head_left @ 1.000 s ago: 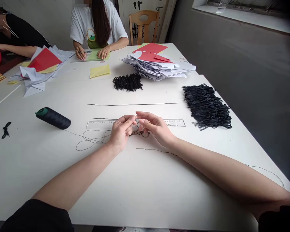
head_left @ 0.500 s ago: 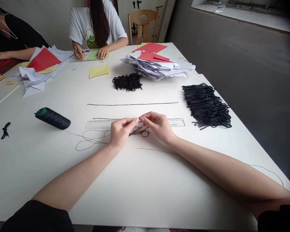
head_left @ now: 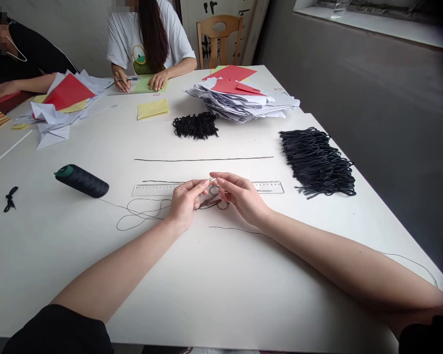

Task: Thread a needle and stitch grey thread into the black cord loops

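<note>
My left hand (head_left: 182, 202) is closed in a pinch, thumb against forefinger, on a thin dark thread (head_left: 211, 180). Close beside its fingertips is my right hand (head_left: 245, 195), thumb and fingers bent around the same fine thread; the exact grip is partly hidden. A small pair of scissors (head_left: 222, 204) lies on the table beneath the fingers. Behind both hands, partly covered, is a clear ruler (head_left: 271, 187). From a black thread spool (head_left: 84, 181) on its side, loose thread (head_left: 138, 212) loops toward my left hand.
On the white table (head_left: 151, 295) lie a long dark cord (head_left: 203, 159), two piles of black looped cords (head_left: 195, 126) (head_left: 315, 162) and a small black knot (head_left: 11, 199). Farther back are stacked papers (head_left: 239, 105) and a yellow paper (head_left: 152, 109). Two people sit across, one holding a pen (head_left: 133, 79).
My right hand's fingers have loosened and spread a little, and the fingertips have drawn slightly apart from my left hand's. More of the scissors shows between the hands.
</note>
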Demonstrator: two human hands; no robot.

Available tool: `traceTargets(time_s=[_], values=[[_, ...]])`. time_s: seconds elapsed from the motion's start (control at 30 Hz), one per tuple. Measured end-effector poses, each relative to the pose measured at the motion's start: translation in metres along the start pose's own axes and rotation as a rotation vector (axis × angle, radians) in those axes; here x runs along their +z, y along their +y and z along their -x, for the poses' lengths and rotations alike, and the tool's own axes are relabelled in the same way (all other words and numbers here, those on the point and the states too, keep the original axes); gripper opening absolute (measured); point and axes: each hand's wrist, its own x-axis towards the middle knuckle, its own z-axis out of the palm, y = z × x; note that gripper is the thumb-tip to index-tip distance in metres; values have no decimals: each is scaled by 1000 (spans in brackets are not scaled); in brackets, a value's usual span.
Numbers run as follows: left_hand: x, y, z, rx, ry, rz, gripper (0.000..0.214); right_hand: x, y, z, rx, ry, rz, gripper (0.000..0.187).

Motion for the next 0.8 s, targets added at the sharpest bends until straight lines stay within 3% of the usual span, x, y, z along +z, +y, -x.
traceTargets(time_s=[0.57, 0.8], values=[[0, -6, 3, 42, -40, -43, 18, 3, 3, 1, -44, -25, -44, 30], [2, -5, 3, -3, -24, -29, 23, 2, 2, 1, -45, -18, -28, 30]])
